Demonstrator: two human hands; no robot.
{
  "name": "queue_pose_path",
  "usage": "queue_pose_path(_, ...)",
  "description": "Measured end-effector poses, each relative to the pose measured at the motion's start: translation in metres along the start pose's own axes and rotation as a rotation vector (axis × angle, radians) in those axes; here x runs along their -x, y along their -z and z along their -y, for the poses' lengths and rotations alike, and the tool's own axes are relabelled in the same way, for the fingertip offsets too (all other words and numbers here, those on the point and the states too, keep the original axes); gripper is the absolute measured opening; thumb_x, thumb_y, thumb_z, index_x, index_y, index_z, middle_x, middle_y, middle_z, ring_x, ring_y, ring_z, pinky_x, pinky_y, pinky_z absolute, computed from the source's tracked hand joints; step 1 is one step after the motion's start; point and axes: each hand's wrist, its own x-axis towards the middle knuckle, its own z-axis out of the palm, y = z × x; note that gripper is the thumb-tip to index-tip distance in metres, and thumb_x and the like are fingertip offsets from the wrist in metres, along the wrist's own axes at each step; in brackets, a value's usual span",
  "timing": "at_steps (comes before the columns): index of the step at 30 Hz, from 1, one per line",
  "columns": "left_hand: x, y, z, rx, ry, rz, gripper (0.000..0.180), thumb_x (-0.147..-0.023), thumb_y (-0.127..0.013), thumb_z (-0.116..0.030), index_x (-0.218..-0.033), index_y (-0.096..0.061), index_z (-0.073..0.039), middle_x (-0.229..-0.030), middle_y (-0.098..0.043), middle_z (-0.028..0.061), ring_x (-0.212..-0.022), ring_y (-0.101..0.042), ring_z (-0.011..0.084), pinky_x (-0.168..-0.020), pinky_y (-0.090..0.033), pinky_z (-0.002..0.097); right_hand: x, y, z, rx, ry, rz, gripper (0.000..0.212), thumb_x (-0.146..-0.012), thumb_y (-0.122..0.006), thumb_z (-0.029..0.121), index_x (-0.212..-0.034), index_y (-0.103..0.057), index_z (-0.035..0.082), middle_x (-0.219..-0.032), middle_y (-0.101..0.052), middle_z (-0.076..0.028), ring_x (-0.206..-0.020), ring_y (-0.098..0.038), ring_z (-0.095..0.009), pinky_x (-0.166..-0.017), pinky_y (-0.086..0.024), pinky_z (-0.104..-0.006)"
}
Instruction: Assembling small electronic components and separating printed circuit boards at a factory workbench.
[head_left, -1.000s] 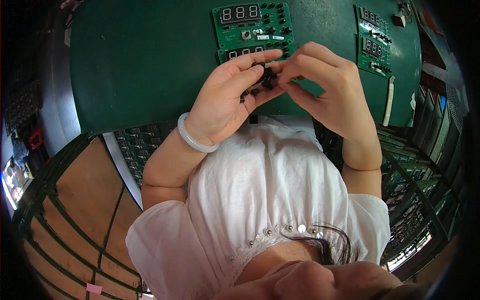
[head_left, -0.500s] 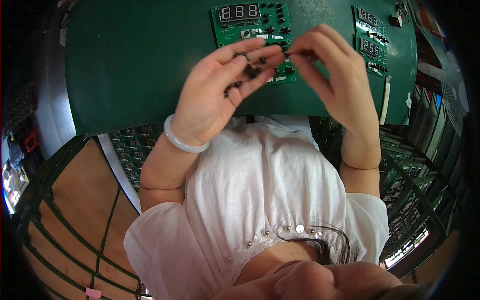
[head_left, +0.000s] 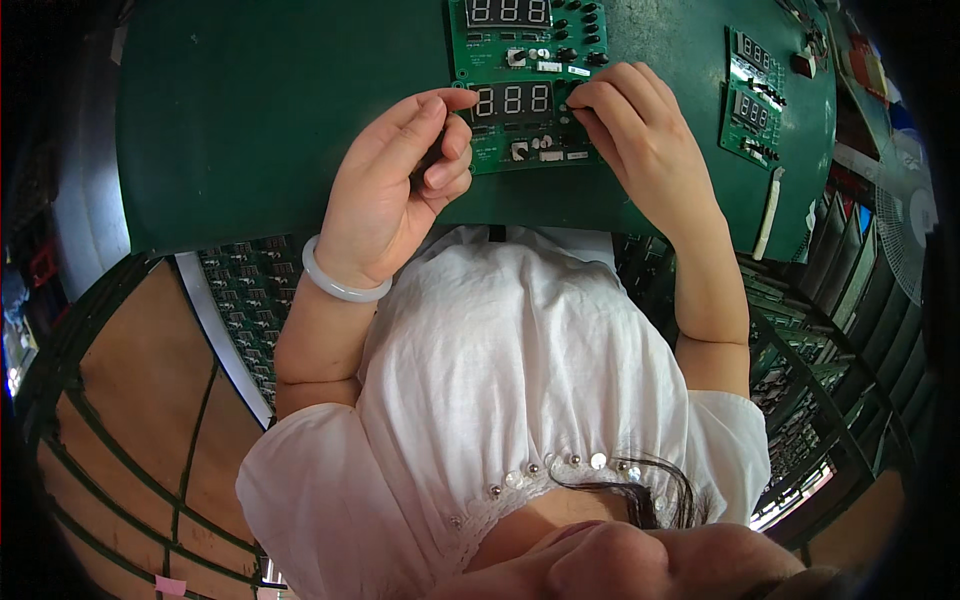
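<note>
A green circuit board [head_left: 488, 150] with a white three-digit display [head_left: 512, 98] lies on the table before me. My left hand [head_left: 395, 170] is curled at its left side, the index fingertip by the display's left edge. Small dark parts [head_left: 430, 155] show between its bent fingers, mostly hidden. Over the board's right side, my right hand [head_left: 650, 135] pinches with thumb and index finger. What sits in that pinch is too small and covered to make out. A second matching board [head_left: 480, 55], bearing black round buttons, adjoins the far edge.
Two more display boards [head_left: 750, 105] lie at the right of the green table [head_left: 270, 120]. A pale strip [head_left: 768, 215] lies near its right front edge. Racks of boards [head_left: 250, 300] stand below, and a fan [head_left: 905, 215] is at the far right.
My left hand has moved left and curled its fingers over the black parts that lay in view. My right hand has come down onto the near board, whose display is now uncovered.
</note>
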Motion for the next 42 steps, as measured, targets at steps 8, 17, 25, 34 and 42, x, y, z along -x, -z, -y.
queue_pose_path(8, -0.001, 0.005, 0.0, 0.004, -0.003, 0.011, 0.026, -0.105, -0.043, -0.016, -0.119, -0.051, 0.004, -0.079, -0.045, 0.0015, -0.063, -0.036, 0.0065, -0.055, -0.03, 0.0197, -0.005, -0.002, 0.001, 0.008, 0.011, 0.042, 0.016, -0.074, -0.063, 0.005, -0.09, -0.062, 0.006, -0.091, -0.055, -0.004, -0.092, -0.056, -0.023, -0.081, -0.045, -0.0347)
queue_pose_path(17, -0.004, 0.009, 0.006, 0.014, -0.001, 0.026, 0.026, -0.104, -0.043, -0.016, -0.119, -0.052, 0.004, -0.081, -0.048, 0.002, -0.065, -0.039, 0.0073, -0.058, -0.033, 0.0205, -0.002, 0.007, -0.005, -0.154, -0.033, -0.003, 0.014, -0.072, -0.07, 0.004, -0.084, -0.066, 0.007, -0.082, -0.062, -0.003, -0.081, -0.06, -0.023, -0.076, -0.047, -0.0348)
queue_pose_path(25, -0.003, 0.001, 0.007, -0.093, -0.01, 0.032, 0.029, -0.105, -0.039, -0.015, -0.124, -0.051, 0.003, -0.082, -0.05, 0.003, -0.062, -0.037, 0.0059, -0.057, -0.033, 0.0197, -0.001, 0.003, -0.003, -0.183, -0.03, -0.023, 0.013, -0.072, -0.074, 0.004, -0.082, -0.066, 0.007, -0.079, -0.063, -0.003, -0.076, -0.06, -0.023, -0.072, -0.047, -0.035)
queue_pose_path(34, -0.004, 0.006, 0.009, -0.104, 0.009, 0.064, 0.029, -0.105, -0.039, -0.014, -0.124, -0.051, 0.003, -0.083, -0.05, 0.0038, -0.063, -0.038, 0.0062, -0.058, -0.034, 0.02, 0.0, 0.007, -0.002, -0.207, -0.006, 0.044, 0.021, -0.068, -0.071, -0.001, -0.087, -0.069, 0.006, -0.087, -0.065, -0.004, -0.084, -0.062, -0.024, -0.077, -0.048, -0.0367)
queue_pose_path(42, -0.004, 0.002, 0.011, -0.124, 0.04, 0.048, 0.029, -0.104, -0.04, -0.014, -0.124, -0.051, 0.004, -0.084, -0.05, 0.0036, -0.063, -0.038, 0.0064, -0.058, -0.034, 0.0198, -0.01, 0.01, 0.007, -0.047, 0.008, 0.115, 0.018, -0.068, -0.07, 0.002, -0.085, -0.068, 0.007, -0.085, -0.06, -0.003, -0.087, -0.059, -0.022, -0.078, -0.045, -0.0351)
